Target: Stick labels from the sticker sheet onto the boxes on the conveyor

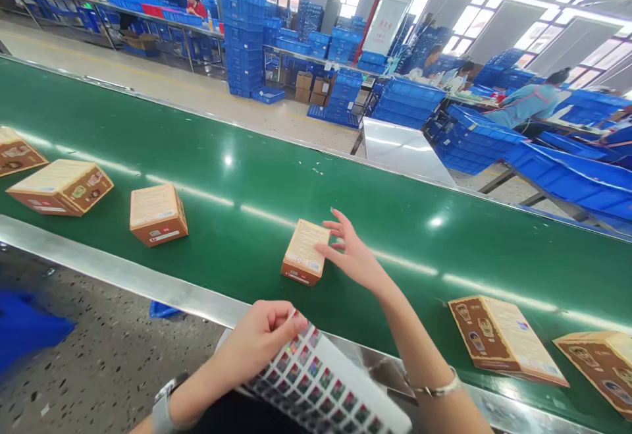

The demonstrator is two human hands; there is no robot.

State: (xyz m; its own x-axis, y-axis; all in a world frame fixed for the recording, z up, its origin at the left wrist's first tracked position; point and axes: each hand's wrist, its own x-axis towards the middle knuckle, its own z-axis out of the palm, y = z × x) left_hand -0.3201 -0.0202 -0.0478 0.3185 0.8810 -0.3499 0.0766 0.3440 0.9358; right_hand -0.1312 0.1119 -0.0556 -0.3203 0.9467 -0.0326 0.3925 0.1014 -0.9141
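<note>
My left hand is closed on the upper corner of a sticker sheet with rows of small shiny square labels. The sheet hangs over the near edge of the belt, and its lower part runs out of view. At the small cream and brown cardboard box on the green belt, my right hand has its fingers spread. The thumb reaches over the box's top face near its right edge; whether it touches cannot be told. Nothing is gripped in that hand.
Similar boxes lie on the conveyor belt: a box and others to the left, another box and one more to the right. A metal rail edges the belt. Beyond stand blue crate stacks and seated people.
</note>
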